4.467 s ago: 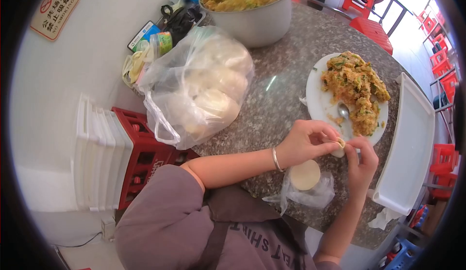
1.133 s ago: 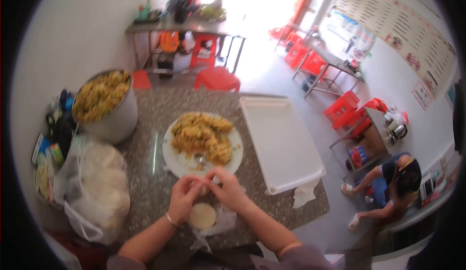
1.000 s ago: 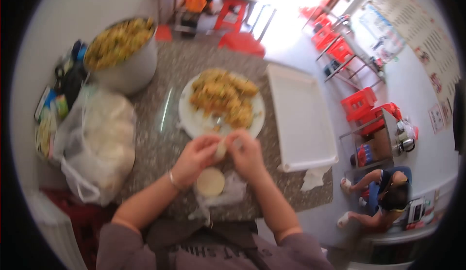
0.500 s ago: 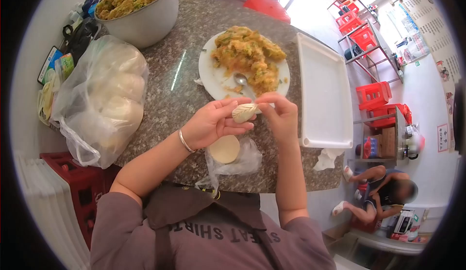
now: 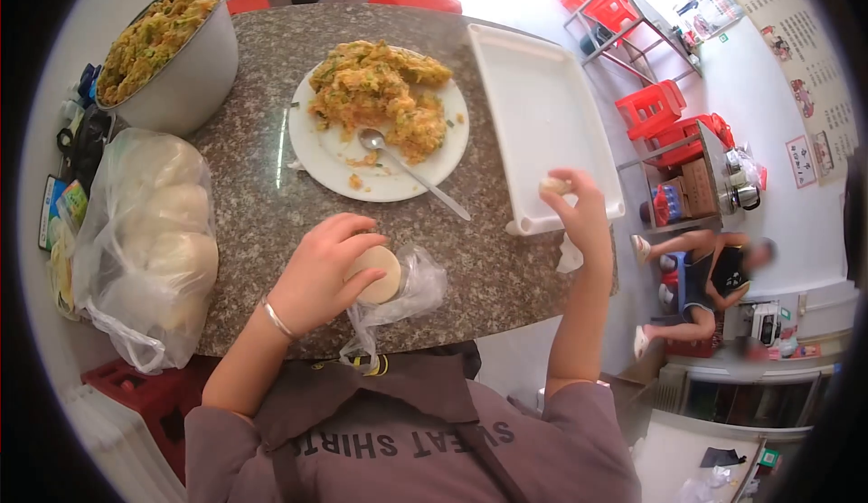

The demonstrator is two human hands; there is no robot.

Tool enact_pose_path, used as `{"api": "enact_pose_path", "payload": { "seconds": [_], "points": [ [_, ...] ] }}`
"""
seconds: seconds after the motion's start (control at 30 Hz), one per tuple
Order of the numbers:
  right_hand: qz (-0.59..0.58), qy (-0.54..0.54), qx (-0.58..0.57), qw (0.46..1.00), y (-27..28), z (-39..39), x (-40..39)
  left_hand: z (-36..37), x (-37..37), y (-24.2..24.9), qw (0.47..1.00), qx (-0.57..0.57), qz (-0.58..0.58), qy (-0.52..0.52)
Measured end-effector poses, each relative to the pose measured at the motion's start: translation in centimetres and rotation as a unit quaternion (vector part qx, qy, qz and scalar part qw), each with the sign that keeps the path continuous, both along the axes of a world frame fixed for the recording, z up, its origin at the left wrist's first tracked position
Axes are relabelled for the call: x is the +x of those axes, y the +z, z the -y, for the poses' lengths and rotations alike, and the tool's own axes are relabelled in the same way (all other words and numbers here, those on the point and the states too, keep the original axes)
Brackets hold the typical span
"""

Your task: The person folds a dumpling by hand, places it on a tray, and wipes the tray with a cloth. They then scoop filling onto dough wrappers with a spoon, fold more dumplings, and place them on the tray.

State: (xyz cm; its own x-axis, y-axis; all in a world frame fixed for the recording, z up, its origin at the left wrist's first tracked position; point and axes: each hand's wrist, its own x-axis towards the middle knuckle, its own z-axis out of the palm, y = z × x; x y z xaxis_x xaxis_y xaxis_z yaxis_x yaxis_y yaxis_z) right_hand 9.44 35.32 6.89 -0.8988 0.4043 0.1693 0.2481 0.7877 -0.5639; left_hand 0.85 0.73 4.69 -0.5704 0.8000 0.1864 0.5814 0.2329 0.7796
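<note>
My right hand (image 5: 579, 206) pinches a small pleated dumpling (image 5: 554, 185) over the near end of the white tray (image 5: 551, 114). My left hand (image 5: 318, 272), fingers apart, is at the stack of round dough wrappers (image 5: 378, 277), its thumb and fingers over the left edge. The wrappers lie on a crumpled clear plastic bag (image 5: 423, 283). Beyond them, a white plate (image 5: 316, 164) bears a heap of orange and green filling (image 5: 380, 91). A metal spoon (image 5: 411, 170) rests on the plate, its handle past the rim.
A metal bowl of filling (image 5: 194, 78) stands at the far left. Nearer is a plastic bag of dough wrappers (image 5: 167, 232). Paper tissue (image 5: 570, 255) lies by the tray. A red crate (image 5: 149, 394) is below the table. A person (image 5: 714, 277) sits at the right, near shelves and red stools (image 5: 651, 109).
My hands have separated. The right has carried the dumpling right to the tray, and the left has let go of it and moved down-left to the wrappers. The view has shifted right.
</note>
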Motion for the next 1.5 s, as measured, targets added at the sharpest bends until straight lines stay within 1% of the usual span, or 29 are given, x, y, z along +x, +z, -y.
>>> {"api": "enact_pose_path", "payload": {
  "seconds": [0.03,0.07,0.1,0.17,0.2,0.27,0.33,0.4,0.43,0.47,0.53,0.6,0.63,0.67,0.7,0.73,0.77,0.8,0.87,0.9,1.03,1.1,1.23,1.43,1.5],
  "points": [
    [0.060,0.005,-0.061,0.996,-0.1,-0.3,0.5,0.3,0.3,-0.6,0.998,-0.026,-0.049,0.039],
    [0.062,0.002,-0.061,0.996,-0.3,-0.2,0.9,0.5,0.6,-1.1,0.991,-0.053,-0.097,0.078],
    [0.057,0.031,-0.081,0.995,-0.5,0.3,1.1,0.6,0.7,-1.6,0.991,-0.054,-0.095,0.076],
    [0.044,0.076,-0.113,0.990,-1.2,0.2,1.4,0.9,1.0,-2.4,0.986,-0.065,-0.111,0.104],
    [0.045,0.075,-0.117,0.989,-1.2,0.0,1.5,0.9,1.1,-2.6,0.986,-0.069,-0.109,0.102],
    [0.057,0.025,-0.136,0.989,-0.9,-0.1,1.6,0.9,1.4,-2.9,0.984,-0.054,-0.109,0.129],
    [0.063,0.022,-0.146,0.987,-0.5,0.7,1.6,0.9,1.5,-3.0,0.983,-0.044,-0.111,0.141],
    [0.002,0.013,-0.105,0.994,-0.4,1.7,1.7,0.8,1.7,-3.2,0.981,-0.037,-0.109,0.157],
    [-0.041,0.033,-0.079,0.995,-0.6,2.1,1.6,0.7,1.7,-3.3,0.982,-0.019,-0.103,0.159],
    [-0.036,0.042,-0.087,0.995,-0.6,3.0,1.5,0.7,1.8,-3.4,0.982,-0.003,-0.095,0.161],
    [-0.077,0.047,-0.162,0.983,-0.5,5.8,1.2,0.8,1.8,-3.7,0.980,-0.006,-0.101,0.170],
    [-0.067,0.125,-0.198,0.970,-1.2,8.6,0.6,0.8,1.9,-4.0,0.981,0.011,-0.107,0.163],
    [-0.054,0.161,-0.207,0.964,-1.3,10.2,0.3,0.6,2.1,-4.0,0.977,0.013,-0.105,0.188],
    [-0.053,0.214,-0.218,0.951,-1.6,11.8,-0.3,0.7,2.2,-4.0,0.976,0.010,-0.103,0.189],
    [-0.022,0.248,-0.213,0.945,-1.7,13.4,-0.8,0.8,2.3,-3.9,0.973,-0.002,-0.105,0.204],
    [-0.025,0.277,-0.200,0.939,-2.7,14.8,-1.3,0.8,2.4,-3.9,0.970,-0.014,-0.107,0.218],
    [-0.024,0.286,-0.158,0.945,-3.9,15.8,-1.7,0.7,2.5,-3.9,0.970,-0.015,-0.108,0.217],
    [-0.025,0.287,-0.160,0.944,-4.7,16.4,-2.0,0.7,2.6,-4.0,0.969,-0.008,-0.112,0.218],
    [-0.060,0.302,-0.049,0.950,-6.1,17.2,-2.5,0.9,2.8,-4.1,0.968,-0.004,-0.119,0.223],
    [-0.078,0.296,-0.048,0.951,-6.5,17.4,-2.5,1.0,2.9,-4.1,0.967,0.008,-0.122,0.222],
    [-0.085,0.276,-0.027,0.957,-6.8,17.5,-2.2,1.1,3.1,-4.7,0.969,0.031,-0.110,0.219],
    [-0.100,0.225,-0.016,0.969,-6.6,17.8,-2.2,1.1,3.0,-4.8,0.969,0.032,-0.108,0.220],
    [-0.106,0.229,0.003,0.968,-6.8,17.6,-2.0,1.1,3.0,-4.9,0.969,0.031,-0.105,0.222],
    [-0.149,0.230,0.042,0.961,-6.9,17.8,-1.7,1.1,3.0,-4.9,0.969,0.023,-0.107,0.222],
    [-0.140,0.193,0.032,0.971,-6.7,18.0,-1.8,1.1,3.1,-4.9,0.970,0.020,-0.103,0.218]
  ]
}}
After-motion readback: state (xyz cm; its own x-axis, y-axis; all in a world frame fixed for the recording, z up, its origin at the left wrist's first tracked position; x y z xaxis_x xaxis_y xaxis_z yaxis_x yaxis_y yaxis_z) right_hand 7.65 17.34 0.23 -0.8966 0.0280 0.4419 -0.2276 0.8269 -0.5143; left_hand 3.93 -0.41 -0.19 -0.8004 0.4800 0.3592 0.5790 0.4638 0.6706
